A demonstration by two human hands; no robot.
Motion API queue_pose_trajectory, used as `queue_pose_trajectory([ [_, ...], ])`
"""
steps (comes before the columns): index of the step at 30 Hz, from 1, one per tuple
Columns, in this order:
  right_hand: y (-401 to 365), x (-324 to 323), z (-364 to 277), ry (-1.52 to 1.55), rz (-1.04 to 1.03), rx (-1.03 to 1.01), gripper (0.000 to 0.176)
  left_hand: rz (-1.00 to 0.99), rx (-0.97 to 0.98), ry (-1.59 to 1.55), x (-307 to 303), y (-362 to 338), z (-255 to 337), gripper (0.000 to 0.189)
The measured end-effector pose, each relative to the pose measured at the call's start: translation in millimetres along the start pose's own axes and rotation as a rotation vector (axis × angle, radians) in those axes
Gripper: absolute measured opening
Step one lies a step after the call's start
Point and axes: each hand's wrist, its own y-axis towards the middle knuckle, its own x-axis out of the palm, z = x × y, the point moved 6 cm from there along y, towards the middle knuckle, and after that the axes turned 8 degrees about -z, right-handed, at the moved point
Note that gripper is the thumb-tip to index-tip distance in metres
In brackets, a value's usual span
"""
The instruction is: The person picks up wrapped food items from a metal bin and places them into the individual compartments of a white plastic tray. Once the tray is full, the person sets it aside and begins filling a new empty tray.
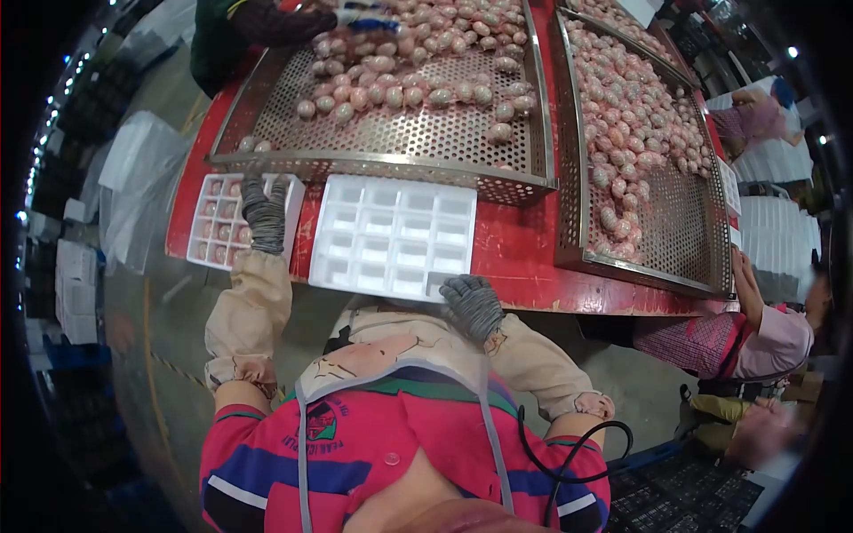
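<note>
My left hand (264, 213), in a grey knit glove, rests on a white compartment tray (213, 222) that holds pinkish eggs in its cells. My right hand (472, 304), also gloved, grips the near right corner of a second white compartment tray (391, 235), whose cells look empty. Both trays lie on the red table (511, 249) at its near edge. Just beyond them stands a perforated metal tray (400, 133) with several pink eggs (418, 62) heaped toward its far side.
A second perforated metal tray (684, 222) full of pink eggs stands at the right. Another person's gloved hand (355, 13) reaches into the far tray. A person in pink sleeves (755, 329) works at the right. White stacked trays (777, 240) stand beyond.
</note>
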Motion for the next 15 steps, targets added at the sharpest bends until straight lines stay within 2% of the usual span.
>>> queue_pose_trajectory([
  [4,3,-13,4,0.163,0.018,0.045,0.042,-0.158,0.167,0.042,42,23,34,0.041],
  [6,8,-22,8,0.155,0.100,0.046,0.040,-0.182,0.192,0.024,64,32,32,0.041],
  [8,17,-32,21,0.317,0.224,0.062,0.036,-0.219,0.326,0.069,89,45,37,0.039],
  [9,26,-42,26,0.308,0.223,0.074,0.036,-0.269,0.315,0.071,102,53,42,0.041],
  [10,34,-59,35,0.303,0.313,0.079,0.035,-0.268,0.317,0.055,116,60,39,0.041],
  [11,44,-76,44,0.298,0.401,0.081,0.034,-0.358,0.327,0.078,140,64,33,0.043],
  [12,57,-89,53,0.287,0.397,0.089,0.034,-0.448,0.337,0.102,157,73,35,0.044],
  [13,69,-101,68,0.324,0.422,0.141,0.033,-0.639,0.310,0.141,178,78,35,0.043],
  [14,80,-110,82,0.365,0.445,0.195,0.033,-0.643,0.308,0.132,189,81,35,0.043],
  [15,94,-120,95,0.280,0.431,0.217,0.033,-0.633,0.388,0.140,198,76,37,0.040],
])
